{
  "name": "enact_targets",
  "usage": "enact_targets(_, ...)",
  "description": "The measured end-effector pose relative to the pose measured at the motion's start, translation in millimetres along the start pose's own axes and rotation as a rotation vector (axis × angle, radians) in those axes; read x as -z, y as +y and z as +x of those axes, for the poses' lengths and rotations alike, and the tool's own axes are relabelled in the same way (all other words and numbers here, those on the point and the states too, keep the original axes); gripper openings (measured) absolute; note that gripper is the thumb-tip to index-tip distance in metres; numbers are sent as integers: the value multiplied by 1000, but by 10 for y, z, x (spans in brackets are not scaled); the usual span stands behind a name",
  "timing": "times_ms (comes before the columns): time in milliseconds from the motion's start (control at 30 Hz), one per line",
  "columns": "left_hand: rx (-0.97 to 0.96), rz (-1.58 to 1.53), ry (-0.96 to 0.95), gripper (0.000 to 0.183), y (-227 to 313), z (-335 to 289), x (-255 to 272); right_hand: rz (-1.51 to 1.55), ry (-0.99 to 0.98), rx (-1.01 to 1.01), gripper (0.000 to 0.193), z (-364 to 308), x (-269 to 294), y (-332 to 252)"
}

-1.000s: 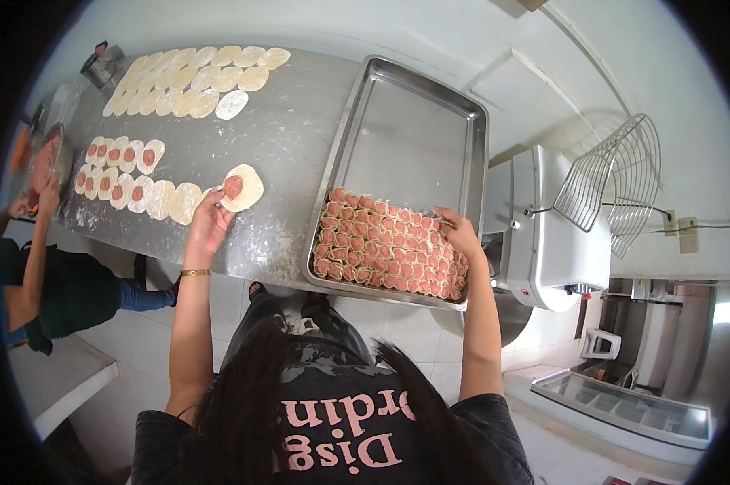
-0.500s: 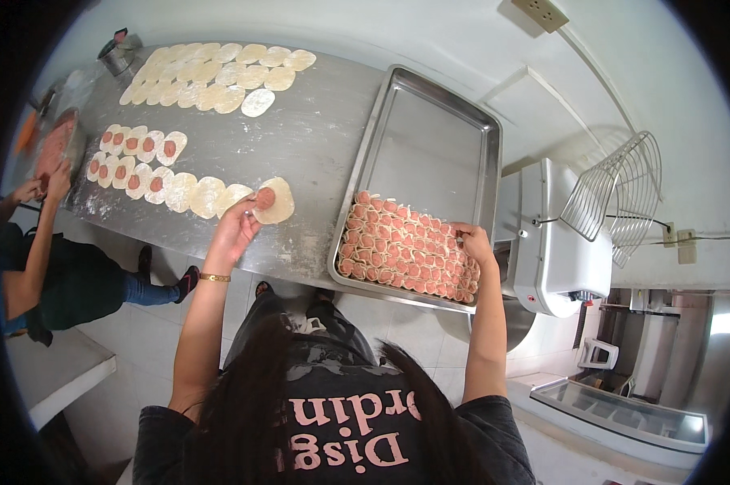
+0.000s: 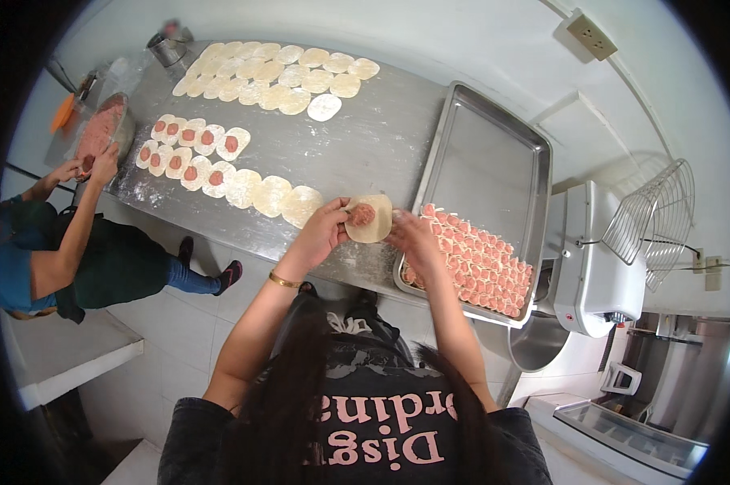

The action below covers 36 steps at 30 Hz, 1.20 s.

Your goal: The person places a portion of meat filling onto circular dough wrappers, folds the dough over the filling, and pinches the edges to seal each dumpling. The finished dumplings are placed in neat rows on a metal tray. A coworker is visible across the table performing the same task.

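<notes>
My left hand [image 3: 320, 235] pinches the left edge of a round dumpling wrapper [image 3: 376, 229] above the table's front edge. A lump of pink meat filling [image 3: 362, 214] sits on the wrapper's left part. My right hand [image 3: 416, 242] is at the wrapper's right edge, fingers curled against it, beside the tray. Shaped dumplings [image 3: 478, 263] with pink tops stand packed in the near part of the metal tray [image 3: 428, 179]. Left of my hands lie two rows of wrappers, several topped with filling [image 3: 216, 178]; the nearest bare wrapper [image 3: 302, 208] is close to my left fingers.
More bare wrappers [image 3: 264, 73] lie along the far side of the floured metal table [image 3: 357, 145]. At the left, another person's hands [image 3: 98, 167] are at a bowl of pink filling [image 3: 100, 129]. A white machine with a wire guard [image 3: 595, 259] stands right of the tray.
My right hand has come left from the dumplings in the tray to the wrapper. The wrapper with filling, held by my left hand, is now between both hands. The view has shifted.
</notes>
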<state>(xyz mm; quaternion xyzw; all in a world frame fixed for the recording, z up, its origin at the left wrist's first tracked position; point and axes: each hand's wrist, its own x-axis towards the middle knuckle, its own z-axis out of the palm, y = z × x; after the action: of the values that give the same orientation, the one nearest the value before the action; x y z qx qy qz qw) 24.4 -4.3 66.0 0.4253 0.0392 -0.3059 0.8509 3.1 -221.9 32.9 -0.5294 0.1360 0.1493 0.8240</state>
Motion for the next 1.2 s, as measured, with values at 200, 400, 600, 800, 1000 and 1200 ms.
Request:
enact_targets(200,-27,852,307,30,-371,-31,392,-235,163,-24,24,150,-392,654)
enact_targets(400,-239,937,341,29,-589,-69,558,-201,166,-10,30,66,-408,771)
enact_targets(600,-222,691,316,21,-631,-39,576,-389,205,143,22,-46,-503,763)
enact_targets(800,-153,465,301,9,-548,-79,579,-144,207,86,17,-66,-496,691)
enact_targets(1000,-158,333,187,14,-468,-153,513,-160,126,129,19,-170,-547,610)
enact_targets(1200,-106,322,175,19,-413,-259,431,-523,221,90,26,-87,-381,661)
